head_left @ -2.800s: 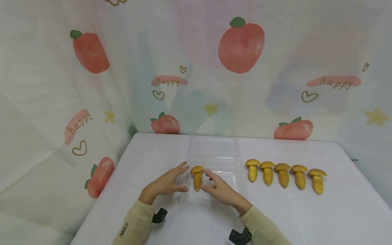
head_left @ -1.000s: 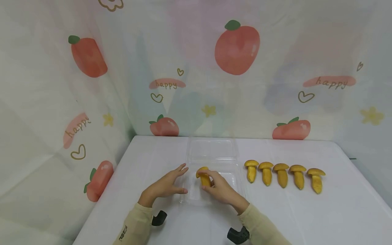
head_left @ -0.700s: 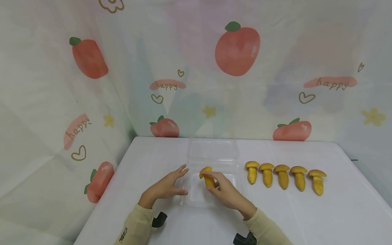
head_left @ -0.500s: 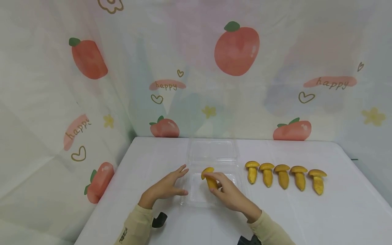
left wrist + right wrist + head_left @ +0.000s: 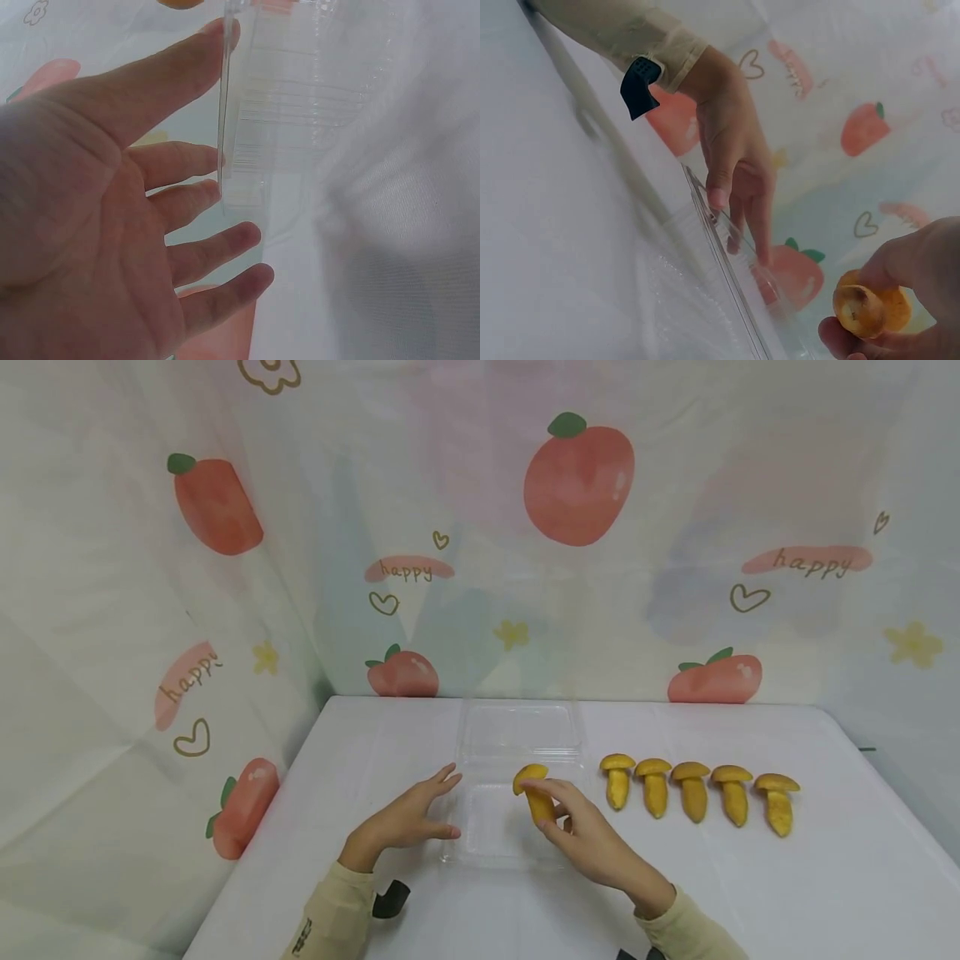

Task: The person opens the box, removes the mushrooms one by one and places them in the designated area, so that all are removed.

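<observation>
Between the thumb and fingers of my right hand (image 5: pixel 600 847) is a yellow mushroom (image 5: pixel 541 807), gripped by its stem with the cap pointing up and away. It is over the right part of a clear plastic clamshell box (image 5: pixel 487 831), whose lid (image 5: pixel 521 727) lies folded back. My left hand (image 5: pixel 401 817) is at the box's left side with fingers spread. In the left wrist view, the thumb and some fingers of that left hand (image 5: pixel 112 187) meet the box's rim (image 5: pixel 223 127). The right wrist view shows the mushroom's (image 5: pixel 859 311) stem end.
Several more yellow mushrooms (image 5: pixel 692 793) lie in a row on the white table (image 5: pixel 675 893), right of the box. A printed cloth backdrop (image 5: pixel 480 485) rises behind the table's far edge. Black camera mounts (image 5: pixel 391 899) sit at the wrists.
The mushroom lay at the box's left side with the right hand beside it; the right hand then gripped it and moved it rightward. The left hand has stayed nearly still.
</observation>
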`<act>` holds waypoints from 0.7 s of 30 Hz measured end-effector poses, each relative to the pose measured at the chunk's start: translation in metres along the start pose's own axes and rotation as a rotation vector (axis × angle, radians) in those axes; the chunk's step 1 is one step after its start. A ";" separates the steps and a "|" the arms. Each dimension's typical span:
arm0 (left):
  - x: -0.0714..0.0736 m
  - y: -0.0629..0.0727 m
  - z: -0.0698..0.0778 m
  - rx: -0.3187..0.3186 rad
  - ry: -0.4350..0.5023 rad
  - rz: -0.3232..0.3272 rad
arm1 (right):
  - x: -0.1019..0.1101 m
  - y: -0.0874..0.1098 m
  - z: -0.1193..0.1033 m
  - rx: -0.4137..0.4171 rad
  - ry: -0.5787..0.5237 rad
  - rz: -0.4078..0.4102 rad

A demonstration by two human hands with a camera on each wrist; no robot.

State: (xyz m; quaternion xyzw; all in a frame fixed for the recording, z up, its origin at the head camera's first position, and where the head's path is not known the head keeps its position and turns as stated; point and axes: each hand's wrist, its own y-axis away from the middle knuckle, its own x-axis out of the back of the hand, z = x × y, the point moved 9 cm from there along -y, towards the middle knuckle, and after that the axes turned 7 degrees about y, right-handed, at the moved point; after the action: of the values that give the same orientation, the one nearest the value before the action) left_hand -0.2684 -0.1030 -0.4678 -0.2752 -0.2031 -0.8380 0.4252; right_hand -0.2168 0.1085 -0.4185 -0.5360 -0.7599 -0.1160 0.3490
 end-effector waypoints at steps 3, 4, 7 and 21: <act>0.000 0.001 0.000 -0.012 -0.010 -0.005 | 0.008 0.005 0.003 -0.018 0.010 0.010; 0.000 0.001 0.000 -0.013 -0.015 -0.006 | 0.011 0.007 0.004 -0.020 0.012 0.014; 0.000 0.001 0.000 -0.011 -0.010 -0.008 | 0.020 0.013 0.008 -0.029 0.020 0.026; -0.001 0.002 0.002 -0.023 -0.001 -0.009 | 0.061 0.032 0.025 0.012 0.090 0.129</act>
State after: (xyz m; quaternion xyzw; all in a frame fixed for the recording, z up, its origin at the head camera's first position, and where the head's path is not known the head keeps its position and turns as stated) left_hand -0.2653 -0.1025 -0.4667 -0.2796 -0.1950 -0.8421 0.4180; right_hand -0.2097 0.1802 -0.4032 -0.5759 -0.7081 -0.1128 0.3926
